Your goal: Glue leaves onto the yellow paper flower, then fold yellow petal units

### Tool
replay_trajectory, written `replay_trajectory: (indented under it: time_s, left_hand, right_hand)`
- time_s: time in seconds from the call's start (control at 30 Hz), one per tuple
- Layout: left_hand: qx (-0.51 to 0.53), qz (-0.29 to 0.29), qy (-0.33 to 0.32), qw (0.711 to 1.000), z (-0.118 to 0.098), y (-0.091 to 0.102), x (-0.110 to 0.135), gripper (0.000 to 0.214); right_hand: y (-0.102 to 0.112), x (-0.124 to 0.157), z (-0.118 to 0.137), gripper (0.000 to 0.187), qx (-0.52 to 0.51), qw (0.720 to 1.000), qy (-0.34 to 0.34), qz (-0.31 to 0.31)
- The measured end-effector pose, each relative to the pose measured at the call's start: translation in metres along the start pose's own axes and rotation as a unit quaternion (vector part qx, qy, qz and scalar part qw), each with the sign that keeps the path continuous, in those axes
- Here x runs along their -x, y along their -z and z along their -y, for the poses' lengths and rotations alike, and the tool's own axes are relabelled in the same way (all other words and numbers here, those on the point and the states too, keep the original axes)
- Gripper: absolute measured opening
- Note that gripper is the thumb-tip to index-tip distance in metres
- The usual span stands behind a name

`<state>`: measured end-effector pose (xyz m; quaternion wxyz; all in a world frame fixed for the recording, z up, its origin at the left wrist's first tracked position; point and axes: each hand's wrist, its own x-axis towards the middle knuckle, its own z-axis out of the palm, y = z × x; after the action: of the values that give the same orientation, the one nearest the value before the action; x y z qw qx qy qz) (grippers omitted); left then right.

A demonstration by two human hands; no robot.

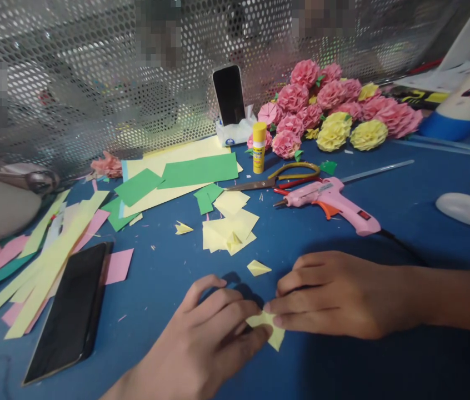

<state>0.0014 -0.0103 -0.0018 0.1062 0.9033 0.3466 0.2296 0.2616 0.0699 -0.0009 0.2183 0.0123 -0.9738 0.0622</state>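
Observation:
Both of my hands meet over a small folded piece of yellow paper [275, 335] lying on the blue table [168, 278]. My left hand [205, 339] comes in from the bottom, fingers curled and pinching the paper's left side. My right hand [335, 297] reaches in from the right, its fingertips pressed together on the paper's top edge. Just beyond the hands lies a small folded yellow triangle [258, 268], and farther back a pile of yellow paper squares [229, 228].
A dark phone [70, 314] lies at the left on pink and yellow paper strips [47, 261]. Behind are green and yellow sheets [185, 172], scissors [276, 178], a pink glue gun [335, 203], a glue stick [259, 147], paper flowers [326, 111], an upright phone [229, 94], a perforated metal screen.

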Motion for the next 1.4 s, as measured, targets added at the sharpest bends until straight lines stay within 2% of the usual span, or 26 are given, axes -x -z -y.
replay_trajectory:
  time_s: [0.17, 0.33, 0.47, 0.53, 0.67, 0.8, 0.93, 1.07, 1.23, 1.4]
  left_hand:
    - [-0.042, -0.012, -0.031, 0.999, -0.002, 0.003, -0.001, 0.011]
    - [-0.042, 0.011, -0.041, 0.998, -0.001, 0.004, -0.001, 0.009]
    - [-0.037, 0.017, -0.018, 0.999, 0.0, 0.002, -0.004, 0.009]
    - [-0.036, 0.03, 0.004, 0.999, 0.0, 0.001, -0.005, 0.014]
    - [-0.068, 0.047, -0.023, 0.996, 0.002, 0.005, -0.002, 0.013]
    - [-0.077, 0.104, -0.053, 0.99, 0.001, 0.017, -0.001, 0.031]
    - [-0.081, 0.152, -0.054, 0.984, 0.0, 0.025, -0.002, 0.047]
    - [-0.075, 0.148, -0.05, 0.985, -0.001, 0.026, -0.002, 0.042]
    - [-0.06, 0.149, -0.05, 0.986, -0.001, 0.028, -0.004, 0.038]
    - [-0.039, 0.102, -0.075, 0.991, 0.003, 0.026, -0.006, 0.034]
  right_hand:
    - [0.002, 0.0, 0.0, 0.037, -0.005, 1.0, -0.007, 0.0]
    - [0.001, 0.0, 0.0, 0.037, -0.012, 1.0, -0.011, 0.007]
    - [-0.004, 0.004, 0.0, 0.029, 0.002, 0.998, -0.053, 0.015]
    - [-0.006, 0.004, 0.0, 0.031, 0.006, 0.997, -0.068, 0.028]
    - [-0.008, -0.006, -0.003, 0.04, 0.024, 0.998, -0.03, 0.059]
    - [-0.011, -0.028, -0.005, 0.036, 0.05, 0.995, 0.009, 0.083]
    - [-0.013, -0.04, -0.003, 0.035, 0.058, 0.993, 0.008, 0.1]
    - [-0.009, -0.029, 0.003, 0.044, 0.087, 0.991, -0.007, 0.101]
    - [0.004, 0.005, 0.014, 0.042, 0.131, 0.986, -0.063, 0.082]
    - [0.015, 0.016, 0.022, 0.035, 0.141, 0.983, -0.083, 0.079]
